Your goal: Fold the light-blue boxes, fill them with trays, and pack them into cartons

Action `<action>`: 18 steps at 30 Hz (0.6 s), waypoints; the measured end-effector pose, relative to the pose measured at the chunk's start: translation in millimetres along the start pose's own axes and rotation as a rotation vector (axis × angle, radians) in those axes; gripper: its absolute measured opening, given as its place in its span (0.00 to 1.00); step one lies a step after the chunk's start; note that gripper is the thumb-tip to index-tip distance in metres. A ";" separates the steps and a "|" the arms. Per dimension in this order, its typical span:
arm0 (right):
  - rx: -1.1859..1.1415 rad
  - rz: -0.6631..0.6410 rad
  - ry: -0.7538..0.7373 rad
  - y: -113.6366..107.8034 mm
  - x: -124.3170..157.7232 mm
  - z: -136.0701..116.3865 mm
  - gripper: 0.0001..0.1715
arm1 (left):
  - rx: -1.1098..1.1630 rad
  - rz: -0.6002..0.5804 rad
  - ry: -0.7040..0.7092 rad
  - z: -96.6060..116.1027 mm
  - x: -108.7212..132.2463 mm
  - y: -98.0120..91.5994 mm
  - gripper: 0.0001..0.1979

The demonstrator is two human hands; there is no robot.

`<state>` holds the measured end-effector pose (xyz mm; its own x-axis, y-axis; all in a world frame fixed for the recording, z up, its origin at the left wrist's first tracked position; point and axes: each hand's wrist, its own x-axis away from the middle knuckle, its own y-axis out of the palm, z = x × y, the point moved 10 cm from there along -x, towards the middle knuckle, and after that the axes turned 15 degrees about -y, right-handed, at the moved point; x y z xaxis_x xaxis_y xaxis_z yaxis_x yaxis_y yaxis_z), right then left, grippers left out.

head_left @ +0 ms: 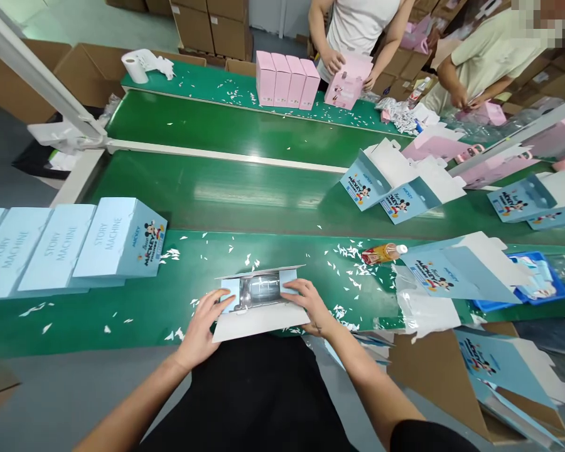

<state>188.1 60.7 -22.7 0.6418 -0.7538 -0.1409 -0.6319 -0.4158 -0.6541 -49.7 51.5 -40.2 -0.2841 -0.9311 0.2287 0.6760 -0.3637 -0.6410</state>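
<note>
Right in front of me an unfolded-top light-blue cardboard box (258, 322) stands at the table's near edge, its long white-backed flap tipped toward my body. Inside it shows a clear plastic insert (265, 289). My left hand (205, 324) grips the box's left end, fingers bent over the small blue side flap. At the opposite end my right hand (314, 306) holds the right side, with fingertips on the other blue flap. Under the insert, the contents are hard to make out.
Closed blue boxes (108, 242) line the left. Open blue boxes (365, 182) stand on the belt (245, 188). To the right are a drink bottle (383, 253), another open box (445, 270) and a blue tray (558, 290). Paper scraps litter the table. Two people handle pink boxes (282, 81) opposite.
</note>
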 end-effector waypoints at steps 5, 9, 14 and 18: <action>0.044 -0.205 0.004 8.9 -13.9 12.4 0.16 | -0.043 -0.210 0.039 10.6 -17.8 10.7 0.13; 0.050 -0.200 0.055 4.5 -19.0 12.5 0.13 | -0.044 -0.262 -0.062 9.5 -26.4 7.7 0.17; 0.040 0.118 0.279 -5.1 -13.9 36.3 0.19 | 0.102 -0.061 -0.211 1.8 -37.2 -3.4 0.18; 0.056 0.470 0.587 -9.9 13.1 70.7 0.38 | 0.247 0.275 -0.571 -45.1 -39.8 -8.8 0.26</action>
<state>233.5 91.0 -70.6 -0.0362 -0.9993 -0.0055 -0.7492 0.0307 -0.6617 -75.0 93.1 -76.7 0.2777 -0.8346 0.4757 0.8271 -0.0442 -0.5603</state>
